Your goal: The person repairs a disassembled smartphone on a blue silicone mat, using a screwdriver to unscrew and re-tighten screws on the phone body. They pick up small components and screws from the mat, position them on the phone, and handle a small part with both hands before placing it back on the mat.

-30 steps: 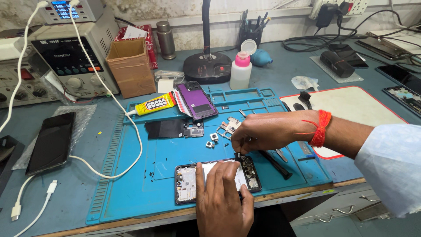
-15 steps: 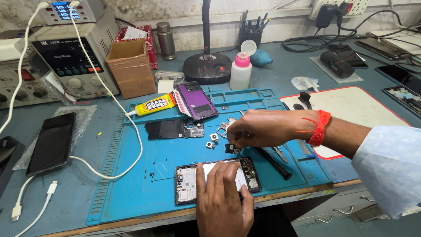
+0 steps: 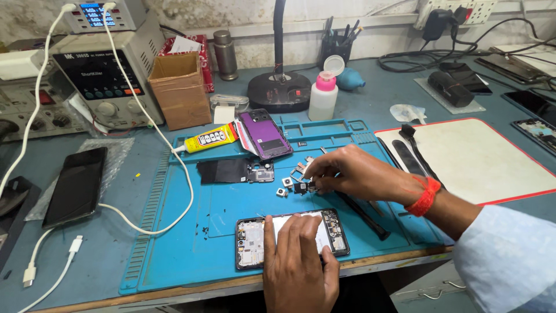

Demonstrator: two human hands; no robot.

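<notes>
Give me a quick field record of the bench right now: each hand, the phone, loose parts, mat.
left hand: flat on the opened phone, holding it down
right hand: fingertips at the small parts, grip unclear
phone: back off, insides showing, near the front edge
purple back cover: lying beside the glue tube
mat: blue, under it all

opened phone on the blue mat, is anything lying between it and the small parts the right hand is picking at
Nothing visible does. Only bare blue mat lies between the opened phone and the small parts under the right hand. The left hand presses on the phone.
</notes>
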